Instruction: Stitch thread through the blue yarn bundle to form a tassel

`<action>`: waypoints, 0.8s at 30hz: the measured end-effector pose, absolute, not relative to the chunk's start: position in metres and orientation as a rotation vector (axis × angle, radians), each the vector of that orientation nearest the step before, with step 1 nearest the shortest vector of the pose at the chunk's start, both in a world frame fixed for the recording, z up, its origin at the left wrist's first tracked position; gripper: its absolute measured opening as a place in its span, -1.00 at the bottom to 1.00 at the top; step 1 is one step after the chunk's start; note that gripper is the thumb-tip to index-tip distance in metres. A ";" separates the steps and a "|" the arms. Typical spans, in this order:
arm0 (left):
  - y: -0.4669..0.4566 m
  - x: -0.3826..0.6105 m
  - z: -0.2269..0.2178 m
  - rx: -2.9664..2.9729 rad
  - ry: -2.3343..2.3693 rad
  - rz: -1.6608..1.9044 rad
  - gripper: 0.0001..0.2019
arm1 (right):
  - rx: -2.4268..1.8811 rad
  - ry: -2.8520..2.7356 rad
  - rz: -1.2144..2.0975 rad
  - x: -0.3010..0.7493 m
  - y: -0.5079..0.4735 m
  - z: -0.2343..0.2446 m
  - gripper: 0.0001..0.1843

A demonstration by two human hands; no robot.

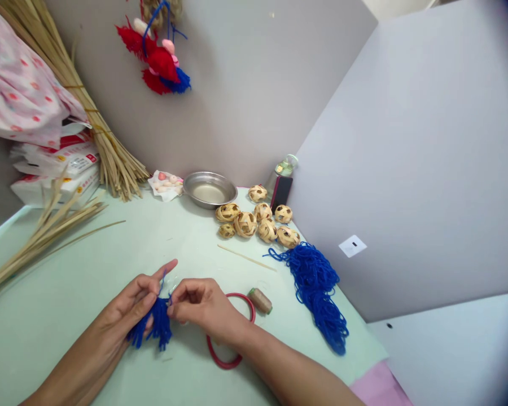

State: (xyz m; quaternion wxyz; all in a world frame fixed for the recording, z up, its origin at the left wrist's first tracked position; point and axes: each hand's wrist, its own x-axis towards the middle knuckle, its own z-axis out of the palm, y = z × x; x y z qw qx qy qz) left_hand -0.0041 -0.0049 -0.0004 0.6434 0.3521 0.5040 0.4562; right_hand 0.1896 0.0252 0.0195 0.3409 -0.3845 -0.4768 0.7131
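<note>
Between my hands hangs a blue yarn tassel (163, 324), its cut strands pointing down. My left hand (138, 301) is closed around the tassel's upper left part, with the index finger stretched out. My right hand (201, 307) pinches a thin strand of blue yarn at the tassel's top right. A short strand rises from the top toward my left fingertips. Under my right wrist lies a red ring (224, 363), partly covered by the forearm. A spool of brown thread (260, 301) lies just right of it.
Several woven strip balls (245, 224) sit near a metal bowl (210, 189) at the back. A heap of blue yarn (315, 293) lies at right, and a phone (281, 193) leans by a glass bottle (287, 165). Bundled flat strips (46, 225) occupy the left.
</note>
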 end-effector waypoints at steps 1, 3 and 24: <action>-0.004 -0.004 0.000 0.835 1.148 1.039 -0.61 | -0.998 -1.239 1.857 0.189 0.025 0.020 -0.60; -0.004 -0.004 -0.002 0.905 1.151 1.016 -0.60 | -1.006 -1.191 1.837 0.189 0.026 0.020 -0.54; -0.004 0.004 -0.007 0.884 1.170 0.917 -0.50 | -1.105 -1.442 1.733 0.197 0.025 0.024 -0.40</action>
